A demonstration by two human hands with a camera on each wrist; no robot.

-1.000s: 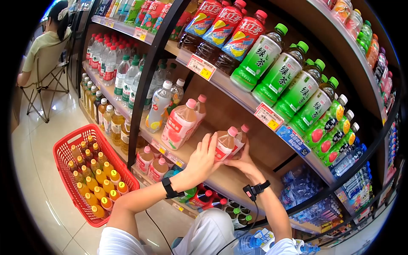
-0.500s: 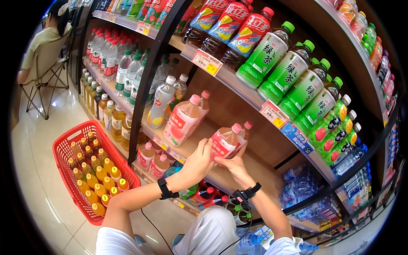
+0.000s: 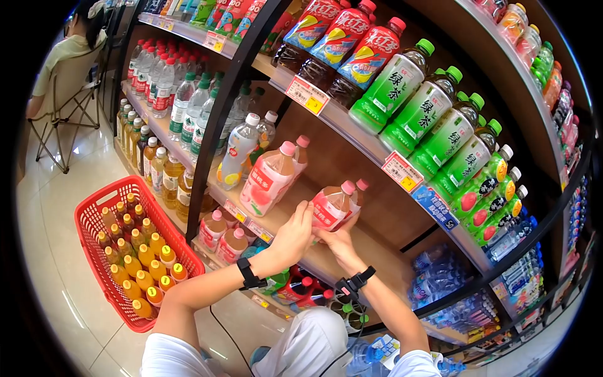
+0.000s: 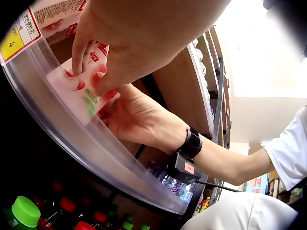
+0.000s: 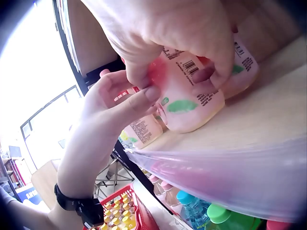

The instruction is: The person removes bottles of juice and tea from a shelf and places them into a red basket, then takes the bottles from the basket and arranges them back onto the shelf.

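Seating bottle (image 3: 331,208) on shelf (image 3: 352,267): left hand (image 3: 292,239) and right hand (image 3: 339,242) both curled round base; keep upright, label outward, beside rear bottle (image 3: 357,196).

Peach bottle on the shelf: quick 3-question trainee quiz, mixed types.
1. True or false: only the left hand touches the peach bottle.
2. The red basket sits: A) on the shelf B) on the floor C) on a chair.
3. What colour is the peach bottle's cap?

Key
1. False: the right hand grips it too.
2. B.
3. Pink.
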